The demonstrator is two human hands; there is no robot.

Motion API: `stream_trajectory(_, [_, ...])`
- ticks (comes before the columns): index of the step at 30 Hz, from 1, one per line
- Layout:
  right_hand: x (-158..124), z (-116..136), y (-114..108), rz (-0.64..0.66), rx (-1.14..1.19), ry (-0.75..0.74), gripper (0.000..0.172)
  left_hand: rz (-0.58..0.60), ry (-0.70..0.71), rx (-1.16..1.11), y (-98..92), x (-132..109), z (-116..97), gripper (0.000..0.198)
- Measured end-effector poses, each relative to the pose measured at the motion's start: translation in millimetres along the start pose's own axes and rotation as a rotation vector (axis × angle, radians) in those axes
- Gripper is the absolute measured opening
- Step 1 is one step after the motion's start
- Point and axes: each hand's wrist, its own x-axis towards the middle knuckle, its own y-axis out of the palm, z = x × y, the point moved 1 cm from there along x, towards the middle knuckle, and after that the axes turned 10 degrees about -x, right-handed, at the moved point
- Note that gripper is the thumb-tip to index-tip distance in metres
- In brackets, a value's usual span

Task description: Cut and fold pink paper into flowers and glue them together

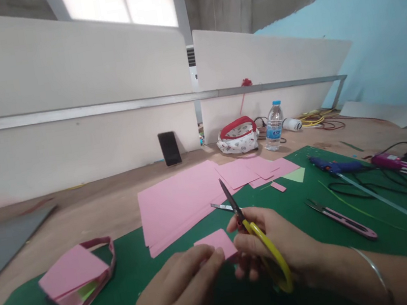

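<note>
L hand (180, 296): pink slip (218, 243); R hand (294, 249): scissors (258, 233)

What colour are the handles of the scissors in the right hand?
Yellow, seen best in the head view: the scissors held in the right hand.

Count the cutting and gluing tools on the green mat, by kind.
Scissors, in the right hand: 1
Utility knife: 1
Glue gun: 1
Total: 3
Not counted: the pink paper piece held by the left hand.
</note>
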Motion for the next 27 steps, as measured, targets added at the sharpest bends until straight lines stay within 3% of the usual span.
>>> stream_trajectory(2, [-1,-1,3,-0.016,0.039,-0.010,0.033,0.070,0.094,0.053,3.5,-1,1,0.041])
stream_trajectory(4, [-2,0,3,-0.057,-0.005,-0.062,0.034,0.063,-0.002,0.048,8.3,2,1,0.046])
stream_trajectory(6, [-2,1,2,-0.075,-0.080,-0.097,0.035,-0.072,-0.304,-0.080,11.6,7,2,0.050])
stream_trajectory(9, [-3,3,0,-0.021,-0.160,-0.142,0.038,-0.326,-0.902,-0.643,12.4,13,6,0.053])
stream_trajectory(12, [-4,2,0,0.039,-0.253,-0.234,0.033,-0.311,-1.272,-1.176,10.5,20,6,0.041])
stream_trajectory(14, [-5,1,-1,0.064,-0.307,-0.264,0.028,-0.225,-1.332,-1.209,9.9,23,4,0.029])
stream_trajectory(18, [-4,-2,-2,0.108,-0.443,-0.245,0.022,0.050,-1.296,-0.982,19.2,25,-3,0.020])
stream_trajectory(20, [-4,-3,-2,0.108,-0.522,-0.249,0.021,0.113,-1.293,-0.915,25.0,24,-5,0.015])
stream_trajectory(23, [-5,-2,-4,0.125,-0.523,-0.257,0.020,0.078,-1.270,-0.939,28.5,21,-5,0.017])
stream_trajectory(27, [-5,7,-11,0.066,-0.526,-0.205,0.037,-0.174,-1.251,-0.929,21.9,20,0,0.022])
